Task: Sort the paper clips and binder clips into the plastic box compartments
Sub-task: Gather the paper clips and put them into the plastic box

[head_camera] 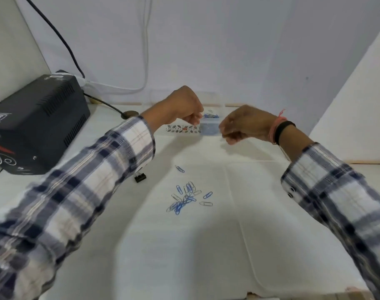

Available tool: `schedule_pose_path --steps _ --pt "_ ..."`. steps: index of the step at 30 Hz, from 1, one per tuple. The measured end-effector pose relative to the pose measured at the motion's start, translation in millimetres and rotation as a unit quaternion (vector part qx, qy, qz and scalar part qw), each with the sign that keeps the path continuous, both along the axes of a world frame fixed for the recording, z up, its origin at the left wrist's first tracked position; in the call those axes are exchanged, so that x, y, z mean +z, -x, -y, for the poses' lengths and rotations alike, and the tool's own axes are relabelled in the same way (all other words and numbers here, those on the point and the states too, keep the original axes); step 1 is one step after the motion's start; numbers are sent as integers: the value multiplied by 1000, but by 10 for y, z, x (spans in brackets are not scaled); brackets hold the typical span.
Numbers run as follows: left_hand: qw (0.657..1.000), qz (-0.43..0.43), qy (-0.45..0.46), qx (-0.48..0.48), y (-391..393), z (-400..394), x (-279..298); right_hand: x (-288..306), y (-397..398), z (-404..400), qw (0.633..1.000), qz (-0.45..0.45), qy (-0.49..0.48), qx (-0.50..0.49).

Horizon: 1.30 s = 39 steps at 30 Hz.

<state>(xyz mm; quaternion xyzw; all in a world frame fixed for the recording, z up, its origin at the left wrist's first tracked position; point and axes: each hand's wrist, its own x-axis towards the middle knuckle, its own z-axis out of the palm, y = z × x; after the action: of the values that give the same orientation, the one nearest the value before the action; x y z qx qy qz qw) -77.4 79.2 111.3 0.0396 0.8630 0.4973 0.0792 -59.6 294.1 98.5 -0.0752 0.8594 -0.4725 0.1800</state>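
Observation:
A clear plastic box (183, 129) with a patterned front stands at the far middle of the table. Its right compartment (210, 128) holds blue paper clips. My left hand (184, 107) hovers over the box with its fingertips pinched together right above those clips, seemingly on a small clip. My right hand (244, 124) is just right of the box, fingers curled and pinching what looks like a thin silvery clip. A pile of blue and silver paper clips (184, 199) lies mid-table, with one blue clip (180, 169) apart. A black binder clip (140, 177) lies by my left sleeve.
A black power unit (33, 124) sits at the left with cables (111, 106) running along the back wall. A white panel (358, 105) slants up on the right. A creased white cloth (206, 245) covers the table.

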Motion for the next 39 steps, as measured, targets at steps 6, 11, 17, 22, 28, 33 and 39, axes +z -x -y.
schedule_pose_path --steps 6,11,17,22,28,33,39 --pt "898 0 402 -179 -748 162 -501 -419 -689 301 948 28 -233 216" --pt "928 -24 338 -157 -1214 264 -688 -633 -943 491 951 -81 -211 211" --pt "915 26 345 -209 -1447 596 -632 -544 -1073 357 937 -43 -279 204" --pt "903 -19 367 -222 -1369 494 -771 -685 -1073 527 935 -120 -282 180" --pt "987 12 113 -116 -1258 629 -863 -701 -1092 635 952 -134 -242 132" --pt "1000 -19 -6 14 -1238 758 -840 -804 -1155 901 932 -135 -297 159" --pt "995 -13 -93 42 -1304 726 -936 -903 -1187 1008 904 -257 -274 205"
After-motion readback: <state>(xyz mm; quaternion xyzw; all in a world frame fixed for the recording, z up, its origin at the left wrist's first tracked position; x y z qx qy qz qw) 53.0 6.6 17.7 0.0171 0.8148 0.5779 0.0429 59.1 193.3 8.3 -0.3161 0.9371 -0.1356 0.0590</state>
